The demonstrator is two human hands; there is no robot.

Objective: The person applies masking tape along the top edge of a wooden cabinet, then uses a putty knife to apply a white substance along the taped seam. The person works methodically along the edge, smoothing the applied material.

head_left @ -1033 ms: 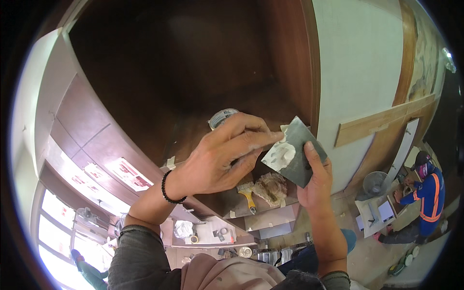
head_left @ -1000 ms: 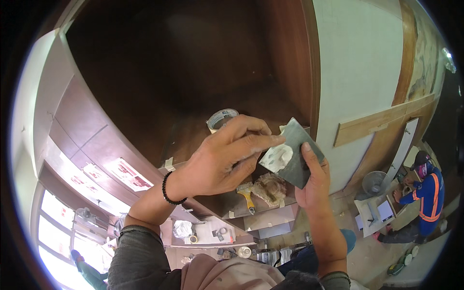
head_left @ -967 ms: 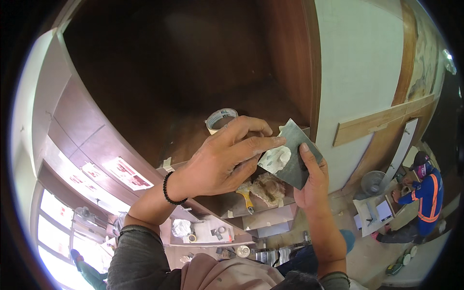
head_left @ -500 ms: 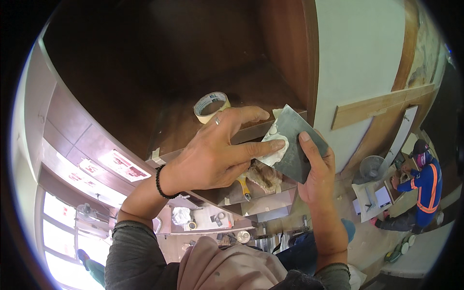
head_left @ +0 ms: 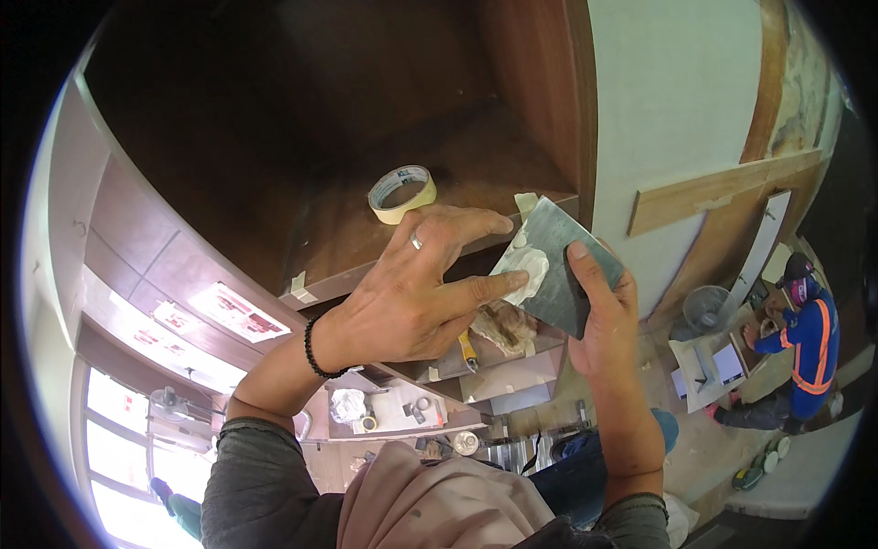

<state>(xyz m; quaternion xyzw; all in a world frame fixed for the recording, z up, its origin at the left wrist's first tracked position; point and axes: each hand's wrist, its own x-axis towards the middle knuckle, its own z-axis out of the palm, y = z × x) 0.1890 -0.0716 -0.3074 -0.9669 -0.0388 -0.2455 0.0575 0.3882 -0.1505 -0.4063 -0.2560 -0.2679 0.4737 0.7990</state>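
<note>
My right hand point(head_left: 604, 320) grips a grey square scraper plate point(head_left: 576, 270), thumb on its face. A white lump of putty point(head_left: 533, 267) lies on the plate's left part. My left hand point(head_left: 421, 293), with a ring and a bead bracelet, has its fingers apart; one fingertip touches the putty. Just beyond it a cream roll of masking tape point(head_left: 402, 210) sits on the dark wooden cabinet shelf point(head_left: 476, 156). Below my hands a yellow-handled brush point(head_left: 468, 352) lies beside a stained rag point(head_left: 508, 334), both partly hidden.
Taped cabinet edge point(head_left: 306, 291) runs under the shelf. At right stands a pale wall point(head_left: 677, 110) with plywood boards point(head_left: 704, 197). Further down, a co-worker point(head_left: 805, 348) in blue with orange stripes works at a small bench near a fan point(head_left: 704, 311). A green-clad leg shows at lower left.
The view has shifted, showing more of the tape roll. My left fingertip has moved lower onto the putty, and the raised finger sits farther from the plate's top. The plate stays in my right hand.
</note>
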